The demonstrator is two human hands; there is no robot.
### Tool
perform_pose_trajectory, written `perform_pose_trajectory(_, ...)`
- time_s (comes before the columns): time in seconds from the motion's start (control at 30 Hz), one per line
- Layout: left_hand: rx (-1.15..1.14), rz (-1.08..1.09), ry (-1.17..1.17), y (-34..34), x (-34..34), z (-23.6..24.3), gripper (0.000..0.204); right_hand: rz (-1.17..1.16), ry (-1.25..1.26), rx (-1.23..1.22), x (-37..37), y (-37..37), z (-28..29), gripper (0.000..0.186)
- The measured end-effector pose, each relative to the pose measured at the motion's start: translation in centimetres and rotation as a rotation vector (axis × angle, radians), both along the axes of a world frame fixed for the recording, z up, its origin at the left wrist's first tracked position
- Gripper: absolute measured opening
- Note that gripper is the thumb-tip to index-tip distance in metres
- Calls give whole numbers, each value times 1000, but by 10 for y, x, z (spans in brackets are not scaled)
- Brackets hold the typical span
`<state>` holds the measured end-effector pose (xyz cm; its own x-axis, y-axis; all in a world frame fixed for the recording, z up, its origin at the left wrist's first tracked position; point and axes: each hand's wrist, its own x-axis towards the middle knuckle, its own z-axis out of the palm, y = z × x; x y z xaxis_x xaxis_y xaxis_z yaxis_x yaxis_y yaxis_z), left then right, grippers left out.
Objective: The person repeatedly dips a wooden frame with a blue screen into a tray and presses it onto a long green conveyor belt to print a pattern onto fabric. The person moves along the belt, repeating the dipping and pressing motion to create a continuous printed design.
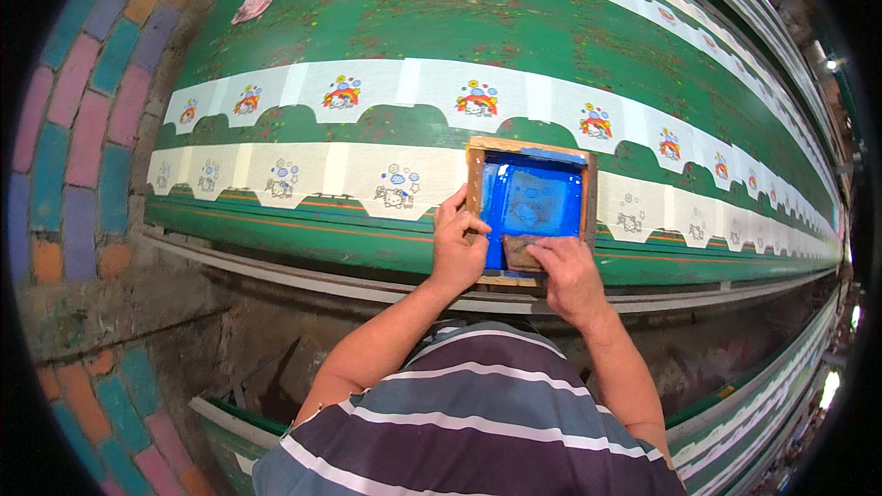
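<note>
A wooden screen-printing frame (pixel 533 147) lies over a cream fabric strip (pixel 354 165) on the long green table. Its mesh is coated in blue ink (pixel 537 197). My left hand (pixel 457 243) is closed round the left side of the frame. In my right hand (pixel 571 277), pinched between fingers and thumb, is a small brown squeegee (pixel 522 255), which rests on the mesh near the frame's lower edge. Left of the frame, the cream strip bears line drawings with blue parts; to its right, the drawings show outlines only. Whatever lies under the frame is hidden.
Another fabric strip with multicoloured prints (pixel 476 99) runs behind the frame, with further strips beyond. A crumpled pink cloth (pixel 253 5) lies at the far left of the green table (pixel 395 9). A pale rail (pixel 386 292) follows its near edge. Coloured bricks (pixel 83 129) pave the left.
</note>
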<state>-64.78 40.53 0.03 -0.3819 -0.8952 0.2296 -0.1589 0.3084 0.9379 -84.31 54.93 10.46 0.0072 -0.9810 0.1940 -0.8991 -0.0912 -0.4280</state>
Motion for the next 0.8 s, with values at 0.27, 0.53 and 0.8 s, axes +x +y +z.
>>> perform_pose_trajectory(0.27,-38,2,-85,-4,4,5,17,-11,-151,10,3,35,1,49)
perform_pose_trajectory(0.53,-99,-28,34,26,-43,29,22,-557,-509,-277,-54,105,-35,44)
perform_pose_trajectory(0.8,49,-60,98,93,-159,9,24,-555,-527,-259,-157,183,-46,48)
